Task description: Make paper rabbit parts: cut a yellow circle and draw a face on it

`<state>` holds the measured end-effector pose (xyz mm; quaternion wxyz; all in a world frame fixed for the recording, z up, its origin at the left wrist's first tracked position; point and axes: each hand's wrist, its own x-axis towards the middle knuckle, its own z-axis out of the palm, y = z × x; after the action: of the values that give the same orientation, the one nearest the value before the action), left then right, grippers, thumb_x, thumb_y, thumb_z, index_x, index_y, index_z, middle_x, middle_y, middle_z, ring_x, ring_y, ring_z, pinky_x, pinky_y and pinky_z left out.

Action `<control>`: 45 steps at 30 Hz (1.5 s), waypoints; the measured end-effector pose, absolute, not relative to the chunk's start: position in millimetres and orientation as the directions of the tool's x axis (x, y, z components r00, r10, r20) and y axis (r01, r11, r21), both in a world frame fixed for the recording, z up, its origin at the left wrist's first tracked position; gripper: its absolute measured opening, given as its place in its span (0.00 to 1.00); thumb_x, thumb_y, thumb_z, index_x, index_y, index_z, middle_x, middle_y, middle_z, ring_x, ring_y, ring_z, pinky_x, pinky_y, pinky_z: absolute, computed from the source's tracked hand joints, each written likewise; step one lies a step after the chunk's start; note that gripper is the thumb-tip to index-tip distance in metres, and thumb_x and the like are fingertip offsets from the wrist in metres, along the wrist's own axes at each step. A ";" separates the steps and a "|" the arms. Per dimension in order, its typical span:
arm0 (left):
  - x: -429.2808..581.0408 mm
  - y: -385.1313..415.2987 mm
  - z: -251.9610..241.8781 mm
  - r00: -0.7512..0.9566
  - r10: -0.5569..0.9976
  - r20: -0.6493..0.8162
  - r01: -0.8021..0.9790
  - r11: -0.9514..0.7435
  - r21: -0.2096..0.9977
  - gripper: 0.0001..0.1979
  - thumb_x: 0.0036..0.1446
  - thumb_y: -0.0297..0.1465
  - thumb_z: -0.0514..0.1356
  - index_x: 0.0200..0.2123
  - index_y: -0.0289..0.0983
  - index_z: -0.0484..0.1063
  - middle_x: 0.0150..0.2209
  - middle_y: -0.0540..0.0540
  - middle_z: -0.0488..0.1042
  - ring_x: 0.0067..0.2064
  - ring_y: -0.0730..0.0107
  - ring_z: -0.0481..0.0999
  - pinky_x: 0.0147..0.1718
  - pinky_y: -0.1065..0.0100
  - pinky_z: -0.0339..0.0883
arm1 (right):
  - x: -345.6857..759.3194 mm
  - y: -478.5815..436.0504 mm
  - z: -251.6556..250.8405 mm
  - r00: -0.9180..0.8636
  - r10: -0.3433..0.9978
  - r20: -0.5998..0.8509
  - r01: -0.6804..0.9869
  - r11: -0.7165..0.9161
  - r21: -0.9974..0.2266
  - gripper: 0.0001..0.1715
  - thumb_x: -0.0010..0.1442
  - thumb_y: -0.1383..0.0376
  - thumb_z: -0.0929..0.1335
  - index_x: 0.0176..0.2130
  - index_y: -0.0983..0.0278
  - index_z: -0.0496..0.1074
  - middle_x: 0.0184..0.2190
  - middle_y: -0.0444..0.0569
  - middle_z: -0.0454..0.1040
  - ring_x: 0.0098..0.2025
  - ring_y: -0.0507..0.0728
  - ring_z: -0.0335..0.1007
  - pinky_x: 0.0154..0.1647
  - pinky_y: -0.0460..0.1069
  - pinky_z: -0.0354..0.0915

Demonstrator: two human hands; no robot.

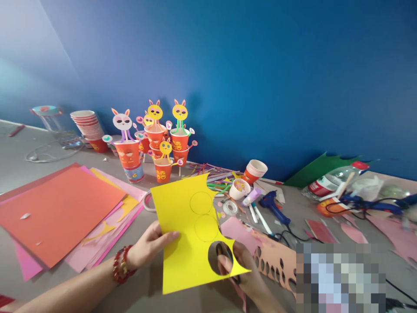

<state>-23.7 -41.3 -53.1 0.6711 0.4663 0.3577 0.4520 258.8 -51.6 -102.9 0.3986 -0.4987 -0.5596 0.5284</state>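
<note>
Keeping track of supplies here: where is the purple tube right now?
In the head view, the purple tube is right of centre, between the white cup of yellow scraps and a blue glue gun.

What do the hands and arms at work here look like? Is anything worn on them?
They are a person's two hands, left and right, both gloveless. No sleeve shows on the visible stretch of left forearm. Round the left wrist sits a dark-red beaded bracelet with a gold-coloured piece. No bracelet shows on the right, which is partly hidden.
</note>
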 end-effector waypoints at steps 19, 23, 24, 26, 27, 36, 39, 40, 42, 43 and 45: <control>-26.0 -38.7 -42.7 0.341 0.936 -0.085 -0.279 0.188 0.942 0.21 0.56 0.43 0.68 0.46 0.34 0.79 0.40 0.39 0.82 0.35 0.60 0.82 0.37 0.65 0.77 | 253.3 -39.2 -56.8 -0.402 0.908 -0.116 0.050 -0.105 -0.993 0.23 0.52 0.48 0.74 0.31 0.63 0.70 0.22 0.42 0.65 0.22 0.51 0.59 0.22 0.46 0.57; -27.0 -37.4 -41.5 0.341 0.937 -0.080 -0.292 0.186 0.938 0.20 0.55 0.43 0.69 0.45 0.34 0.80 0.38 0.40 0.83 0.35 0.62 0.82 0.36 0.67 0.77 | 255.4 -38.0 -57.0 -0.386 0.916 -0.111 0.111 -0.073 -0.991 0.21 0.52 0.51 0.75 0.27 0.63 0.66 0.21 0.39 0.60 0.21 0.50 0.54 0.22 0.45 0.51; -27.3 -37.2 -41.2 0.344 0.936 -0.078 -0.294 0.187 0.937 0.20 0.55 0.43 0.69 0.45 0.34 0.80 0.38 0.40 0.83 0.34 0.62 0.82 0.36 0.67 0.76 | 255.7 -37.8 -57.2 -0.386 0.915 -0.114 0.122 -0.072 -0.990 0.21 0.52 0.52 0.74 0.26 0.63 0.65 0.20 0.39 0.59 0.21 0.49 0.53 0.22 0.45 0.50; -28.0 -37.0 -40.7 0.353 0.933 -0.074 -0.291 0.184 0.939 0.21 0.55 0.43 0.68 0.45 0.34 0.80 0.38 0.40 0.83 0.34 0.62 0.82 0.36 0.67 0.76 | 256.0 -37.7 -57.1 -0.387 0.914 -0.124 0.142 -0.074 -0.987 0.21 0.52 0.53 0.74 0.26 0.62 0.64 0.20 0.39 0.58 0.21 0.49 0.51 0.21 0.45 0.49; -28.4 -37.0 -40.4 0.357 0.932 -0.071 -0.288 0.182 0.940 0.21 0.55 0.44 0.68 0.45 0.35 0.80 0.37 0.40 0.83 0.34 0.62 0.82 0.36 0.67 0.76 | 256.0 -37.7 -56.7 -0.386 0.914 -0.128 0.151 -0.074 -0.986 0.21 0.52 0.53 0.74 0.25 0.62 0.63 0.20 0.39 0.58 0.21 0.49 0.51 0.21 0.45 0.49; -34.0 -34.6 -38.6 0.400 0.913 -0.078 -0.223 0.179 0.958 0.20 0.55 0.44 0.68 0.43 0.35 0.82 0.35 0.41 0.83 0.34 0.61 0.81 0.36 0.67 0.76 | 256.2 -38.0 -50.0 -0.397 0.886 -0.240 0.256 -0.144 -0.956 0.19 0.51 0.57 0.73 0.27 0.61 0.61 0.19 0.35 0.54 0.20 0.47 0.49 0.20 0.43 0.49; -34.1 -33.7 -37.7 0.421 0.902 -0.096 -0.211 0.200 0.957 0.20 0.55 0.45 0.68 0.43 0.35 0.82 0.34 0.40 0.83 0.34 0.59 0.81 0.36 0.65 0.76 | 255.9 -38.2 -51.3 -0.393 0.884 -0.253 0.287 -0.144 -0.947 0.17 0.51 0.60 0.73 0.28 0.60 0.59 0.17 0.33 0.53 0.20 0.47 0.47 0.20 0.43 0.47; -34.0 -33.5 -37.4 0.422 0.901 -0.099 -0.214 0.205 0.955 0.20 0.55 0.44 0.68 0.43 0.35 0.82 0.34 0.40 0.83 0.34 0.59 0.82 0.36 0.65 0.76 | 255.7 -38.2 -51.3 -0.389 0.885 -0.254 0.291 -0.144 -0.946 0.18 0.51 0.60 0.72 0.27 0.60 0.59 0.17 0.33 0.53 0.19 0.47 0.48 0.20 0.43 0.47; -33.7 -33.4 -36.9 0.418 0.903 -0.100 -0.231 0.212 0.950 0.20 0.54 0.44 0.69 0.43 0.35 0.82 0.35 0.41 0.83 0.34 0.59 0.82 0.36 0.65 0.76 | 255.0 -38.4 -49.5 -0.390 0.884 -0.259 0.304 -0.142 -0.942 0.18 0.51 0.60 0.72 0.27 0.60 0.58 0.16 0.33 0.54 0.19 0.47 0.49 0.19 0.42 0.46; -33.6 -33.4 -36.7 0.417 0.904 -0.099 -0.237 0.214 0.948 0.20 0.54 0.44 0.69 0.43 0.36 0.82 0.35 0.41 0.83 0.34 0.60 0.82 0.36 0.66 0.76 | 254.6 -38.4 -47.8 -0.391 0.883 -0.259 0.312 -0.137 -0.940 0.18 0.51 0.60 0.72 0.27 0.60 0.57 0.16 0.33 0.55 0.18 0.47 0.50 0.19 0.42 0.46; -33.8 -33.6 -36.8 0.417 0.904 -0.097 -0.242 0.214 0.946 0.19 0.53 0.44 0.69 0.42 0.36 0.82 0.35 0.41 0.83 0.34 0.60 0.82 0.36 0.66 0.76 | 253.7 -38.6 -43.7 -0.392 0.884 -0.255 0.321 -0.129 -0.938 0.18 0.51 0.60 0.71 0.26 0.60 0.57 0.15 0.34 0.56 0.18 0.46 0.51 0.18 0.42 0.47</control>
<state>-33.8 -33.6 -36.8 0.6961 0.4731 0.3497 0.4115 253.7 -38.6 -43.7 0.2479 -0.4924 -0.6117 0.5674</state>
